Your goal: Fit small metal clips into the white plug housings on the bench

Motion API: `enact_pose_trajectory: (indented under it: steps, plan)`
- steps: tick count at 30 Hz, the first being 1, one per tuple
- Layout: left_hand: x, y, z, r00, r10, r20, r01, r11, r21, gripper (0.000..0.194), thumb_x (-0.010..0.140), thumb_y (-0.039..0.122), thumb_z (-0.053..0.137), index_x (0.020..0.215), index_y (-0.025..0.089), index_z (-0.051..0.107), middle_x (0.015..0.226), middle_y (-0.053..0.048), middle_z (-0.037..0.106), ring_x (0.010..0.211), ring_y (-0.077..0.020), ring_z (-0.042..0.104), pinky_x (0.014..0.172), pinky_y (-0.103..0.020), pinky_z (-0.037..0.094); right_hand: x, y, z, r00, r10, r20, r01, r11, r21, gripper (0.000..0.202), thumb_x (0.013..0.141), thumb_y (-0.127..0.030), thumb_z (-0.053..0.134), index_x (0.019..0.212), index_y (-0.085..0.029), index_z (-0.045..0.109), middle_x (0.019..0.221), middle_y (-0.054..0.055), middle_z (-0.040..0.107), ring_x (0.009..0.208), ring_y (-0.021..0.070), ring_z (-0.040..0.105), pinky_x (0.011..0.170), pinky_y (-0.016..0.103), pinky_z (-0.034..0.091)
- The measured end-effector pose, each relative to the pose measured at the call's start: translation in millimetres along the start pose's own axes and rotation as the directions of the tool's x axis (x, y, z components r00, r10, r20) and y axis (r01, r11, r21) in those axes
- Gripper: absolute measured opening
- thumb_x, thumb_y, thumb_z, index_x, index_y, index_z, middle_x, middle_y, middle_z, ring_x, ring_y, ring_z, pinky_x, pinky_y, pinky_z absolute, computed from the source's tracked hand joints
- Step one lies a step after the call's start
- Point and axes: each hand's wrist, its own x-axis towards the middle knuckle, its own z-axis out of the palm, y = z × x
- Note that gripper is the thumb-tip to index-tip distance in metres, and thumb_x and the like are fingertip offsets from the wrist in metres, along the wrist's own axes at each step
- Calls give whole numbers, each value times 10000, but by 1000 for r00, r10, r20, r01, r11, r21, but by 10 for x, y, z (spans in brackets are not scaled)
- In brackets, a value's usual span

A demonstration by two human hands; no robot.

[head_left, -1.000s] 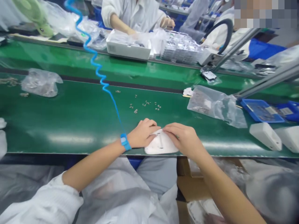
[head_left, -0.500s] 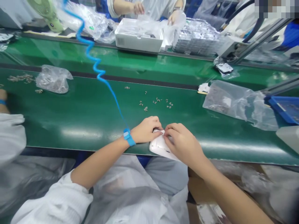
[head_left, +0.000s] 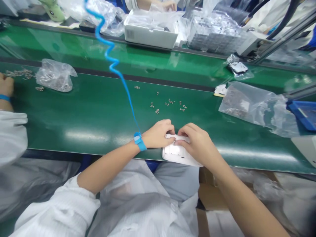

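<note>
A white plastic housing with rounded corners (head_left: 180, 154) lies at the front edge of the green table, partly covered by both hands. My left hand (head_left: 160, 134) is closed on its far left edge, thumb stretched across the top. Blue strap (head_left: 140, 141) circles my left wrist, tied to a coiled blue cord (head_left: 123, 79). Over the housing's right part bends my right hand (head_left: 198, 142), fingertips and thumb drawn together close to my left thumb. Whatever lies between those fingertips is too small to make out. Several small metal pieces (head_left: 170, 101) are scattered just beyond my hands.
A clear bag of small parts (head_left: 56, 77) and another person's hand (head_left: 6, 87) are at the left. To the right lie a larger plastic bag (head_left: 249, 105) and a blue tray (head_left: 304, 113). A white box (head_left: 150, 34) stands on the far ledge.
The view has shifted slightly. The housing now shows more of its surface, and my right fingers have moved a little right, apart from my left fingers. The neighbour's hand reaches further into view.
</note>
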Motion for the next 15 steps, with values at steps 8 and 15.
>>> enact_pose_trajectory:
  steps: [8, 15]
  plan:
    - [-9, 0, 36, 998, 54, 21, -54, 999, 7, 127, 800, 191, 676, 922, 192, 710, 989, -35, 623, 973, -186, 580, 931, -346, 455, -352, 25, 18, 964, -175, -201, 172, 985, -33, 110, 938, -153, 580, 1011, -189, 654, 881, 46, 672, 840, 182, 616, 731, 297, 481]
    - [11, 54, 19, 999, -1, 46, -2, 998, 69, 116, 771, 178, 685, 887, 178, 695, 886, -18, 591, 888, -174, 553, 853, -326, 447, -357, 30, 73, 956, -170, -241, 155, 985, -79, 108, 936, -184, 605, 956, -191, 710, 865, 50, 656, 792, 166, 599, 723, 291, 470]
